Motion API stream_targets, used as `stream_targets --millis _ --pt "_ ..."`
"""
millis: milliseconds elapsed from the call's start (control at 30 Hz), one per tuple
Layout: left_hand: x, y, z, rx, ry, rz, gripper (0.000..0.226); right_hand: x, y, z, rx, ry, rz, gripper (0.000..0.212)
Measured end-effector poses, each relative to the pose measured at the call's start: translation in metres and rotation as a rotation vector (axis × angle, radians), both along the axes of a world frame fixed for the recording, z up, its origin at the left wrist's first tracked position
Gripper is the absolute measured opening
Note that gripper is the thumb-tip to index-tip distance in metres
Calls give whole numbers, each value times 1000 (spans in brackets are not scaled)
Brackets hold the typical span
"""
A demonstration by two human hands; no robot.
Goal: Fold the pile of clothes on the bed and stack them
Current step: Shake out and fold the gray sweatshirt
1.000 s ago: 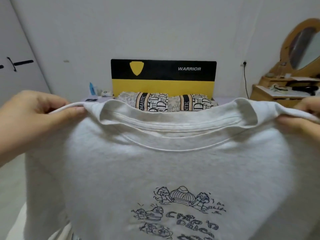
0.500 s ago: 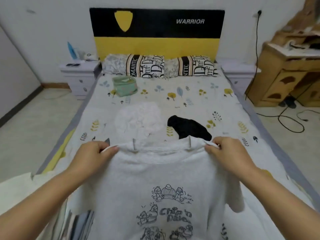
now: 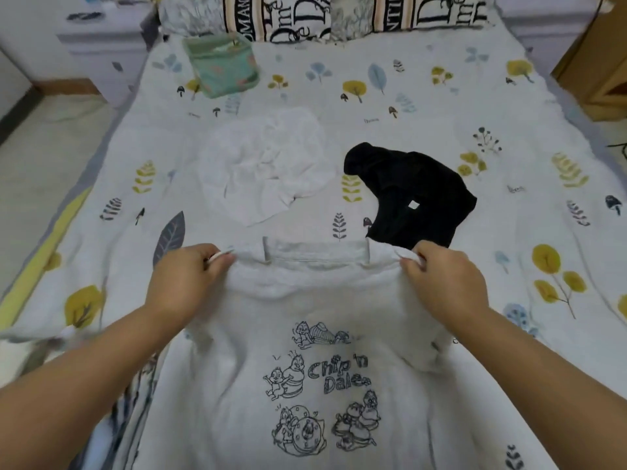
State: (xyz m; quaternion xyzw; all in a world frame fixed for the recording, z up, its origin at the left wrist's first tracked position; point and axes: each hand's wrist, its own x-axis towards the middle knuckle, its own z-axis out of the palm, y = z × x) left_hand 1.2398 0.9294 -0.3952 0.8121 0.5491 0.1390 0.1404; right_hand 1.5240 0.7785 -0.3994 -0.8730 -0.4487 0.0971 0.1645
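A pale grey T-shirt (image 3: 305, 334) with a "Chip 'n Dale" cartoon print is held out over the near end of the bed (image 3: 441, 106), print side up, its collar pointing toward the pillows. The left hand (image 3: 185, 279) pinches the shirt's shoulder seam just left of the collar, fingers curled round a fold of fabric; the right hand (image 3: 444, 283) pinches the matching spot just right of the collar in the same way. Both forearms reach in from the bottom corners of the view. Beyond the collar, on the leaf-and-mushroom patterned sheet, lies a crumpled white garment (image 3: 264, 171), and to its right, apart from it, a crumpled black garment (image 3: 414, 195) with a small white tag showing. Farther up the bed, near the left side, sits a small green pouch (image 3: 222, 67), just in front of the lettered pillows (image 3: 322, 15) lined along the head of the bed. A white nightstand (image 3: 101, 39) stands at the upper left, and a wooden piece of furniture (image 3: 597, 62) edges in at the upper right.
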Motion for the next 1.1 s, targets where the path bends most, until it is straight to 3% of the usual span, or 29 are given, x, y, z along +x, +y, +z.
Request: stream_targets --millis 200,400,467,600,700,800,900,967,1100 --pt "17 52 -61 118 12 89 42 21 54 -53 60 11 -11 15" --pt "11 57 -135 -211 219 126 45 23 67 -127 -237 107 -72 12" --pt "8 57 -148 -193 203 131 44 24 69 -139 -188 79 -107 17" --pt "1 75 -151 37 1 159 34 45 86 -129 73 -163 -139 24" --pt "0 88 -151 47 -24 200 33 62 101 -121 72 -181 -125 29" --pt "1 88 -159 -168 8 314 38 66 103 -126 -106 -79 -164 42" --pt "-16 80 -161 -378 0 434 55 57 82 -130 -52 15 -283 44" --pt "-33 74 -154 -463 44 437 49 54 56 -133 -6 52 -362 44" --pt "-62 68 -141 -623 236 323 27 55 6 -142 -188 207 -416 42"
